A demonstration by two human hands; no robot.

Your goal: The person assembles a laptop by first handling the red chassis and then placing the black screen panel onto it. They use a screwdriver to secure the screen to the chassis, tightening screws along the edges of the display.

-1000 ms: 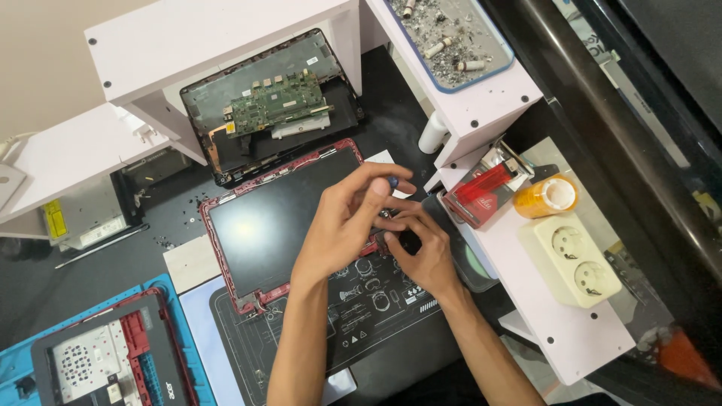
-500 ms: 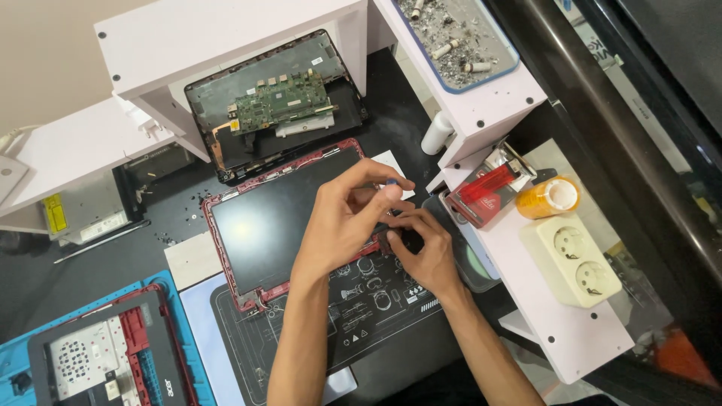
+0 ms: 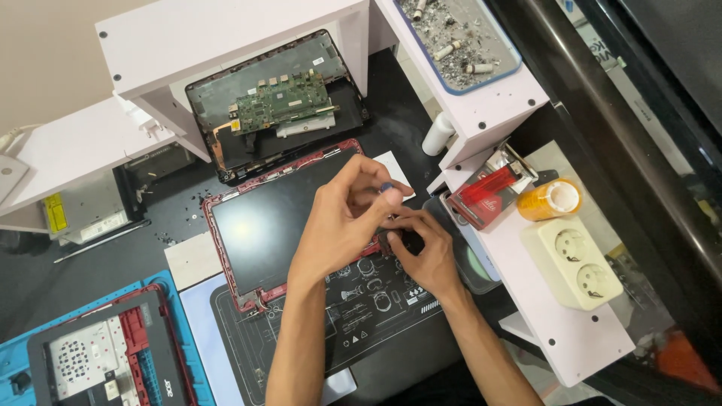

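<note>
A blue-tipped tool [image 3: 386, 187] is pinched in the left hand [image 3: 342, 222] over the red-framed screen's [image 3: 278, 225] 3 o'clock edge, a small dark part [image 3: 396, 240] gripped by the right hand [image 3: 425, 252]; fastener work judged underway, steady aim needed next.

Both hands, the left hand [image 3: 342, 225] and right hand [image 3: 425, 252], meet over the right edge of the red-framed screen panel [image 3: 278, 225], whose dark face lies unobstructed to their left. Passage to the right is barred by the white shelf unit [image 3: 556, 331] carrying a double socket [image 3: 575, 263], an orange tape roll [image 3: 549, 199] and a red packet [image 3: 489, 192]. Farther from the person, the opened laptop base [image 3: 278, 105] sits under a white shelf [image 3: 218, 37]; scattered screws [image 3: 177, 218] and a blue mat [image 3: 177, 301] border the left approach.
</note>
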